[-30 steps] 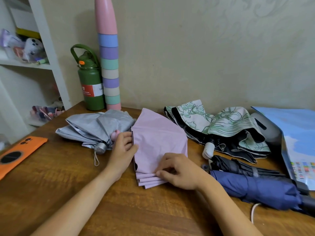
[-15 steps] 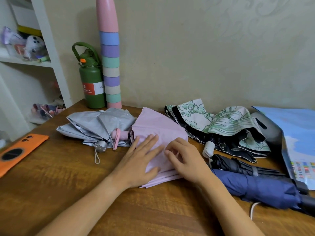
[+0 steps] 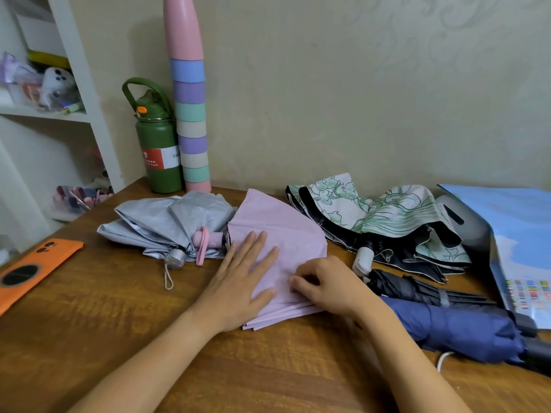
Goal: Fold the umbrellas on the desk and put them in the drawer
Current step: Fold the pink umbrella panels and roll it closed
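Pressing flat with straight fingers, the left hand (image 3: pixel 238 289) lies on the pale pink fabric umbrella (image 3: pixel 278 248), which rests on the brown wooden desk (image 3: pixel 104 317). The right hand (image 3: pixel 325 286), just right of it, curls its fingers on the pink folds near the front edge. Left of the pink umbrella lies a grey collapsed umbrella (image 3: pixel 167 222); right of it, a white-and-green floral umbrella (image 3: pixel 384 213) and a navy rolled umbrella (image 3: pixel 456 326).

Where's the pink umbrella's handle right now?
Head view, left of centre on the desk: the pink handle lies against the grey umbrella, just left of the pink canopy that the left hand presses flat.
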Available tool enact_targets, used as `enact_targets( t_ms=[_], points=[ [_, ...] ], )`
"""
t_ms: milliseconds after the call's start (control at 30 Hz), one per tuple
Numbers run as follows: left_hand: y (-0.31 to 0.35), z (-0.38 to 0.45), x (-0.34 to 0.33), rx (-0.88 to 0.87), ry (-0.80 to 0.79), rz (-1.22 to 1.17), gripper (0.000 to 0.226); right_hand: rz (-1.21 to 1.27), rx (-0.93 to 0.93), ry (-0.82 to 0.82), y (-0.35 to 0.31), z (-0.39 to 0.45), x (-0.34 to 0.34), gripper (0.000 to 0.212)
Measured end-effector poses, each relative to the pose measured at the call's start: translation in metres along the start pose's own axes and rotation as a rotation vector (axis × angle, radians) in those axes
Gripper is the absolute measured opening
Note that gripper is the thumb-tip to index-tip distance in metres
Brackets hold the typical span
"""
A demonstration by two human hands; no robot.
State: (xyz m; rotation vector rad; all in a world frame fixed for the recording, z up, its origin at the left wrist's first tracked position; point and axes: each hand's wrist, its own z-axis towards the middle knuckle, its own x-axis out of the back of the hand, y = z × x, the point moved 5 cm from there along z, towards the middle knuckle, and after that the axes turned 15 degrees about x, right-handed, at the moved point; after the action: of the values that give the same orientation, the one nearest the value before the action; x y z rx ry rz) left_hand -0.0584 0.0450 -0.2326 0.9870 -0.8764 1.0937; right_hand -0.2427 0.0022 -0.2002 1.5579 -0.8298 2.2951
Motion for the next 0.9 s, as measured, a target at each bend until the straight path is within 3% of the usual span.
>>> enact_targets(
  t_ms=[200,300,400,467,533,633,700,800,900],
  points=[
    [-0.003,-0.001,-0.01,0.031,-0.199,0.076,0.074,0.022,-0.191,0.449,0.024,0.004,0.014,0.004],
    [-0.001,-0.001,-0.008,0.022,-0.223,0.033,0.063,0.076,-0.367,0.467,0.034,0.011,0.014,0.037],
    [-0.005,0.004,0.0,0.111,-0.195,-0.389,0.06,0.299,-0.444,0.418,0.031,0.015,0.009,0.056],
    [-0.012,0.009,0.005,0.209,-0.11,-0.69,0.044,0.413,-0.437,0.47,0.029,0.013,0.009,0.053],
    [-0.02,0.012,0.009,0.279,-0.045,-0.812,0.027,0.529,-0.42,0.586,0.03,0.009,0.013,0.046],
    [-0.024,0.011,0.008,0.243,-0.051,-0.689,0.024,0.718,-0.434,0.71,0.034,0.006,0.018,0.037],
    [-0.019,0.007,0.009,0.134,-0.082,-0.522,0.039,0.786,-0.445,0.751,0.034,0.005,0.019,0.037],
    [-0.009,-0.001,0.005,0.04,-0.172,-0.204,0.067,0.763,-0.475,0.723,0.036,0.006,0.016,0.044],
    [-0.003,-0.008,0.0,0.022,-0.249,0.031,0.07,0.707,-0.503,0.661,0.04,0.008,0.013,0.054]
  ],
)
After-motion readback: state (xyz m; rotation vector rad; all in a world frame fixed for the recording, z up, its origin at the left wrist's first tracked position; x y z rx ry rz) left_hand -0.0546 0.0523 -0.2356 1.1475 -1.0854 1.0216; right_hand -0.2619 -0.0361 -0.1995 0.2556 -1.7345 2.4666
